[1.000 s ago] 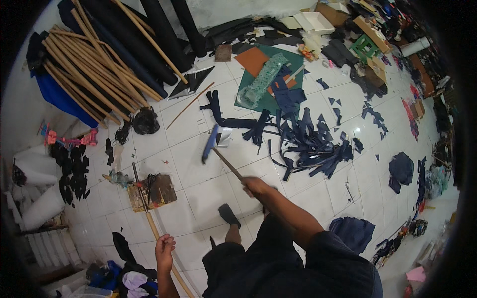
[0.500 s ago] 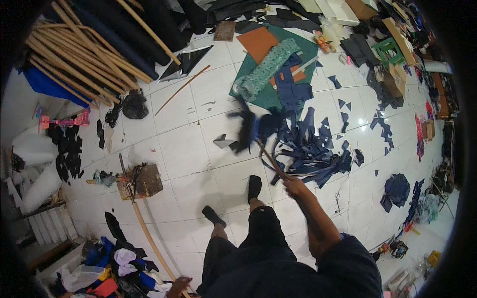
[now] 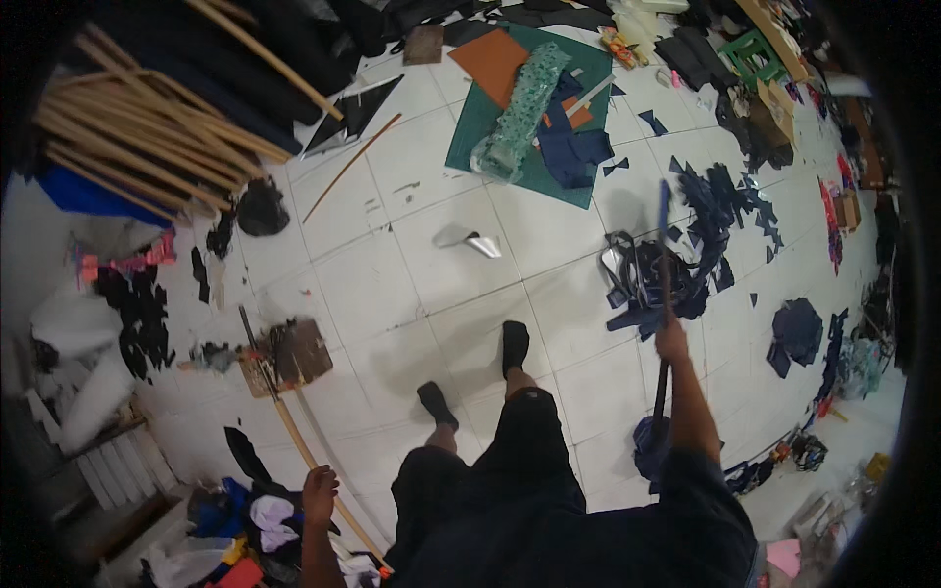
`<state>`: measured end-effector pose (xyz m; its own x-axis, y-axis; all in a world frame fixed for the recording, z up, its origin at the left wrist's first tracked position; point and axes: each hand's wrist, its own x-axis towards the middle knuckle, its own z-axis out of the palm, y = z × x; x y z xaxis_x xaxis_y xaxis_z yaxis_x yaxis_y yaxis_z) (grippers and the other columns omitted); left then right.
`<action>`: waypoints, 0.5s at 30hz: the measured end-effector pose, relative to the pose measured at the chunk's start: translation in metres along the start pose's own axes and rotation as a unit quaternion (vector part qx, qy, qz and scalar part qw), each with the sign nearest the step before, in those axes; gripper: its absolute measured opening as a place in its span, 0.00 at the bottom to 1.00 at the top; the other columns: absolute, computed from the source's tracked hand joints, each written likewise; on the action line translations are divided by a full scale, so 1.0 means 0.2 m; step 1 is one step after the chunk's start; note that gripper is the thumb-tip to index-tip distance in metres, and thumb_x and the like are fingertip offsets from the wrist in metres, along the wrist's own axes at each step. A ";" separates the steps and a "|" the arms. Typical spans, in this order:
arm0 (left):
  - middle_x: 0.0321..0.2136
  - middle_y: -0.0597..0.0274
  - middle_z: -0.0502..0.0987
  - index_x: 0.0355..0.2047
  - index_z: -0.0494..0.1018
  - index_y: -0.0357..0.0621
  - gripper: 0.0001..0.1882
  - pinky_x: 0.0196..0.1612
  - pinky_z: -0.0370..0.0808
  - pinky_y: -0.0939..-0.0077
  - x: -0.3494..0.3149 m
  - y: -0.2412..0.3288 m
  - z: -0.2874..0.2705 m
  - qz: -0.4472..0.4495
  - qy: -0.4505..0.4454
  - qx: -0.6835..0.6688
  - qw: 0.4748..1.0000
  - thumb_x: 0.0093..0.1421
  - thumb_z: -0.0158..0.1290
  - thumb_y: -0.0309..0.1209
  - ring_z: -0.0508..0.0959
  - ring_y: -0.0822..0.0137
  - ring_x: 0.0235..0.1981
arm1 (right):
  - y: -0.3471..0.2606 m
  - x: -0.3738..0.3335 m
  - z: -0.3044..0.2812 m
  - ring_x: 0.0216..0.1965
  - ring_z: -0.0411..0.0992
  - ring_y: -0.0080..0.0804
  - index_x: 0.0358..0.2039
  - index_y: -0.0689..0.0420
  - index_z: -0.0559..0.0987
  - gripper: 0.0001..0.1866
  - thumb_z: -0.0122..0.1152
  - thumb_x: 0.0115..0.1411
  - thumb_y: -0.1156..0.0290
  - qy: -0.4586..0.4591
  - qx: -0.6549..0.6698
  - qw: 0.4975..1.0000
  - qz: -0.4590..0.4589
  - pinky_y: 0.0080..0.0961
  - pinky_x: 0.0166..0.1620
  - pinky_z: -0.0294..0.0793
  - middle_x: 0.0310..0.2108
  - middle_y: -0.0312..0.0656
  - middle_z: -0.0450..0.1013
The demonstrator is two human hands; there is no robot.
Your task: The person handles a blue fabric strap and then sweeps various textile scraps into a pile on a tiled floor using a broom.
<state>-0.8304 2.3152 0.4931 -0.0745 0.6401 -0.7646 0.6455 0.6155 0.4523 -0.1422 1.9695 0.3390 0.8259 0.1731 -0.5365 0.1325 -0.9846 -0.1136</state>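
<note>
My right hand (image 3: 672, 340) is closed round the shaft of a broom (image 3: 666, 279). The broom stands nearly upright in the picture, with a blue part at its far end above the navy fabric scraps (image 3: 647, 274). Part of its bristle end cannot be told from the dark scraps behind. My left hand (image 3: 321, 487) hangs in front of a long wooden pole (image 3: 294, 431), its fingers loosely apart and seemingly holding nothing. The pole runs over a brown, stained flat box-like thing (image 3: 299, 353) on the floor, perhaps a dustpan.
A green mat (image 3: 470, 137) carries a patterned green roll (image 3: 524, 108) and navy cloth. Wooden poles (image 3: 147, 127) are stacked at the far left. A silvery scrap (image 3: 480, 245) lies ahead of my feet. Mixed cloths (image 3: 270, 519) are heaped at near left; a navy bundle (image 3: 796, 333) lies right.
The broom has swung right, and the navy scraps now lie farther right, away from the mat. My left hand has moved up and forward from the pole's near end.
</note>
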 end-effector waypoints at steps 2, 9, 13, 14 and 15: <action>0.31 0.62 0.74 0.46 0.69 0.39 0.20 0.30 0.70 0.79 0.04 -0.30 -0.03 -0.078 -0.049 0.065 0.994 0.57 0.54 0.38 0.73 0.71 0.29 | -0.22 -0.46 0.03 0.32 0.76 0.48 0.58 0.54 0.65 0.26 0.48 0.57 0.70 0.017 0.050 0.995 -0.084 0.40 0.35 0.74 0.32 0.59 0.74; 0.30 0.56 0.75 0.47 0.69 0.37 0.24 0.29 0.71 0.75 0.18 -0.71 -0.23 -0.088 -0.114 0.102 0.984 0.56 0.55 0.42 0.75 0.70 0.30 | -1.18 -1.39 0.48 0.21 0.65 0.23 0.57 0.54 0.66 0.25 0.51 0.57 0.72 -0.325 0.359 0.850 -0.207 0.23 0.23 0.67 0.24 0.37 0.69; 0.29 0.61 0.74 0.47 0.69 0.39 0.22 0.26 0.70 0.78 0.23 -0.57 -0.50 -0.039 -0.049 0.055 0.997 0.57 0.54 0.40 0.73 0.72 0.27 | -1.93 -1.47 0.99 0.15 0.64 0.24 0.50 0.58 0.71 0.20 0.53 0.56 0.70 -0.432 0.401 0.798 -0.128 0.27 0.17 0.65 0.18 0.37 0.68; 0.28 0.62 0.73 0.46 0.69 0.39 0.21 0.26 0.70 0.78 0.24 -0.54 -0.57 -0.029 -0.026 0.081 0.996 0.58 0.53 0.39 0.72 0.72 0.27 | -2.08 -1.44 1.13 0.13 0.63 0.26 0.48 0.63 0.72 0.20 0.54 0.53 0.72 -0.364 0.364 0.836 -0.192 0.28 0.16 0.65 0.16 0.38 0.67; 0.27 0.63 0.72 0.46 0.69 0.38 0.20 0.26 0.70 0.79 0.24 -0.52 -0.63 0.003 -0.009 0.085 0.996 0.58 0.53 0.39 0.72 0.73 0.27 | -2.17 -1.38 1.24 0.13 0.65 0.30 0.45 0.67 0.73 0.20 0.53 0.51 0.72 -0.401 0.395 0.809 -0.170 0.30 0.17 0.67 0.15 0.41 0.69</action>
<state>-0.9965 2.3402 0.4666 -0.0570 0.6340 -0.7712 0.7649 0.5242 0.3744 -0.5632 2.3548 0.3291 0.1517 0.7025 -0.6954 -0.3758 -0.6097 -0.6979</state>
